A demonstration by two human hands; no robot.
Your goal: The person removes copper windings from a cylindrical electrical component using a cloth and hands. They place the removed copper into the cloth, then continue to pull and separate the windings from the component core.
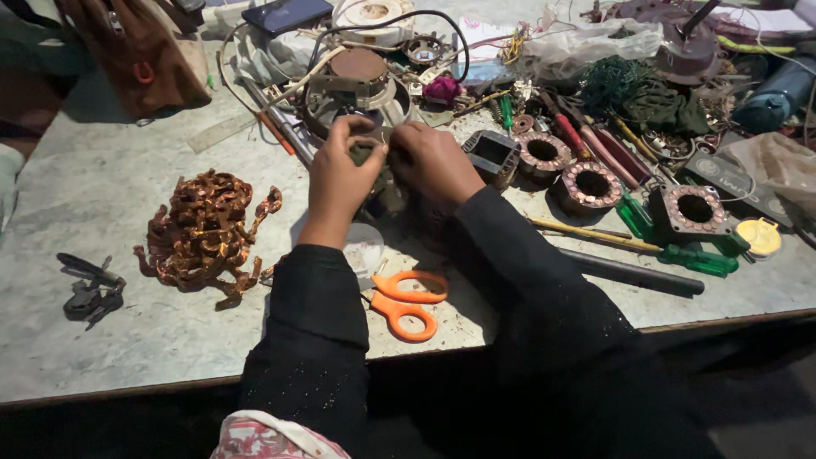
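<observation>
Both grips close together on one small dark motor part: the left hand pinches it from the left, the right hand from the right, above the bench. Nearby lie one orange scissors, one copper wire heap, three wound stators.

Our single head-worn view, looking steeply down and forward from above our own black sleeves, close over the pale grey stone worktop, near edge at the bottom, cluttered far side at the top, no second view to share.
</observation>
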